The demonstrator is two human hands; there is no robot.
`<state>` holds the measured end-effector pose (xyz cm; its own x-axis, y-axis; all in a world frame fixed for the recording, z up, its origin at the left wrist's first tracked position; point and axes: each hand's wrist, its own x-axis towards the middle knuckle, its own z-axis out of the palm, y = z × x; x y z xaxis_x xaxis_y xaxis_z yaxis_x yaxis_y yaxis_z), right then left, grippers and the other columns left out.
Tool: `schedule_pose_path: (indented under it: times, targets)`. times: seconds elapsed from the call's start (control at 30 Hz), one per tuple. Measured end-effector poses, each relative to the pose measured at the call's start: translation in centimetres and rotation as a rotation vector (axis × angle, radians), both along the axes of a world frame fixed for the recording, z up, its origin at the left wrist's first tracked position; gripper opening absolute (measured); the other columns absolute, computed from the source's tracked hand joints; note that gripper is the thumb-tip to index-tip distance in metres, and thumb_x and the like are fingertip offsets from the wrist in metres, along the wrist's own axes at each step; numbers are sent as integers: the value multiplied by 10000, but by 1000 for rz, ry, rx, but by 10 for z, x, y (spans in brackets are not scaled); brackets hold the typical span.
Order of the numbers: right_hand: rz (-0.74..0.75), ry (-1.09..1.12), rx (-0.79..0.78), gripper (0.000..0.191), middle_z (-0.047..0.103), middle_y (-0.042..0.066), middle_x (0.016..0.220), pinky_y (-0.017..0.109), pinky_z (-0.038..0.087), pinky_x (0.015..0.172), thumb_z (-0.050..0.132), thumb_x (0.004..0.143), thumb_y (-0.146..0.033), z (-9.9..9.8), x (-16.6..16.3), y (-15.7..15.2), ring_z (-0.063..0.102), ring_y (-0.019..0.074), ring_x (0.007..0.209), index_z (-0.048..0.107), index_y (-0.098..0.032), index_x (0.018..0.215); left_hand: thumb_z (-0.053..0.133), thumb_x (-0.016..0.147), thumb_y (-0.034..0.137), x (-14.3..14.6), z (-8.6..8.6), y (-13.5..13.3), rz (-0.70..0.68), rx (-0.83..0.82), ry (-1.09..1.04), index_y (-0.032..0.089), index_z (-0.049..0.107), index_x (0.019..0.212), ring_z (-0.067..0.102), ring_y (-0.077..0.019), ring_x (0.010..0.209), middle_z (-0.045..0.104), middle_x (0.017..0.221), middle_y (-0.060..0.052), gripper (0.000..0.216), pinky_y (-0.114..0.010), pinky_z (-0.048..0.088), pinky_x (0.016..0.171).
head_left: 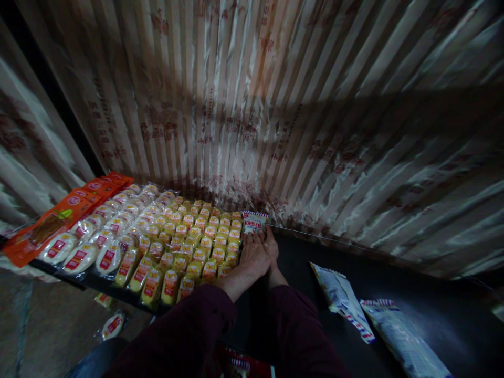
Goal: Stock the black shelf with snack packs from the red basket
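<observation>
My left hand [255,257] reaches forward over the dark shelf, its fingers stretched out on the near part of a white snack packet [254,221] with red lettering and a striped top edge. Close against it, my right hand [272,248] has its fingers extended along the packet's right side. The undersides of my fingers are hidden. The packet lies at the right end of several rows of small yellow wrapped cakes [192,236], beside the last row.
White round wrapped cakes [109,256] and orange packets [63,218] fill the shelf's left end. Two silvery packets [342,296] lie to the right. Wrinkled printed sheeting [244,121] rises behind. A wrapped cake [113,325] is below the front edge, near a red printed package [240,362].
</observation>
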<state>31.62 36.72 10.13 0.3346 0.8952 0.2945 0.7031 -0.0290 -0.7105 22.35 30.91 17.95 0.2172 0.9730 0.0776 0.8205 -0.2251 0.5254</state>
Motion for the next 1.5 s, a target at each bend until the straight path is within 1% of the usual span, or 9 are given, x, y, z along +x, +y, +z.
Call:
schedule_pose_path:
  times: [0.13, 0.27, 0.4, 0.53, 0.73, 0.9, 1.07, 1.23, 1.5]
  targets:
    - [-38, -8, 170, 661, 634, 198, 1189, 485, 431, 959, 287, 844, -561, 11, -8, -14, 566, 308, 1138, 577, -112, 1234, 304, 895, 143, -8, 5, -12, -24, 98, -7, 41, 484, 1341, 479, -270, 1286, 546, 1347, -193, 491, -406, 368, 1101]
    - [42, 68, 314, 611, 548, 167, 1336, 504, 350, 1060, 290, 885, -557, 28, -24, -53, 464, 279, 1273, 542, -147, 1261, 306, 914, 160, -33, 11, -42, -123, 250, 48, 88, 451, 1378, 370, -247, 1375, 524, 1389, -141, 491, -423, 303, 1147]
    - [114, 311, 250, 546, 571, 153, 1311, 446, 385, 1050, 330, 914, -524, 35, -47, -97, 525, 242, 1216, 542, -156, 1258, 365, 916, 242, -67, 12, -85, -122, 376, 104, 104, 428, 1398, 237, -276, 1436, 370, 1507, -131, 506, -466, 274, 1152]
    - [153, 432, 127, 580, 581, 161, 1304, 447, 372, 1065, 345, 904, -561, 31, -67, -118, 517, 245, 1235, 552, -149, 1257, 427, 897, 322, -94, 5, -117, -50, 428, 160, 100, 365, 1439, 211, -300, 1442, 320, 1529, -145, 590, -508, 226, 1158]
    - [194, 439, 69, 675, 522, 148, 1387, 466, 285, 1129, 275, 894, -628, 26, -86, -114, 416, 240, 1335, 539, -154, 1296, 430, 905, 355, -111, -20, -119, 6, 483, 244, 141, 427, 1405, 279, -296, 1418, 386, 1497, -139, 544, -510, 238, 1144]
    - [221, 435, 57, 715, 485, 126, 1427, 432, 254, 1154, 209, 900, -643, 25, -99, -112, 364, 215, 1374, 504, -161, 1340, 440, 890, 305, -117, -30, -110, -15, 514, 285, 150, 474, 1371, 348, -286, 1385, 449, 1457, -133, 507, -491, 256, 1135]
    - [198, 437, 45, 718, 452, 129, 1452, 455, 264, 1143, 226, 895, -648, 22, -105, -111, 363, 233, 1370, 472, -163, 1364, 447, 876, 273, -121, -31, -108, -22, 538, 294, 145, 480, 1365, 347, -283, 1386, 451, 1456, -129, 506, -486, 237, 1141]
    - [148, 418, 61, 716, 445, 144, 1454, 445, 260, 1143, 217, 904, -627, 26, -102, -106, 364, 234, 1372, 448, -146, 1381, 435, 898, 290, -122, -24, -111, -27, 546, 260, 149, 458, 1382, 304, -279, 1409, 409, 1483, -135, 505, -489, 231, 1148]
    - [209, 409, 53, 778, 353, 127, 1521, 418, 187, 1182, 208, 890, -667, 39, -98, -84, 276, 210, 1426, 377, -137, 1434, 465, 902, 346, -130, -22, -122, -19, 552, 211, 166, 480, 1370, 228, -297, 1438, 377, 1505, -122, 502, -503, 258, 1147]
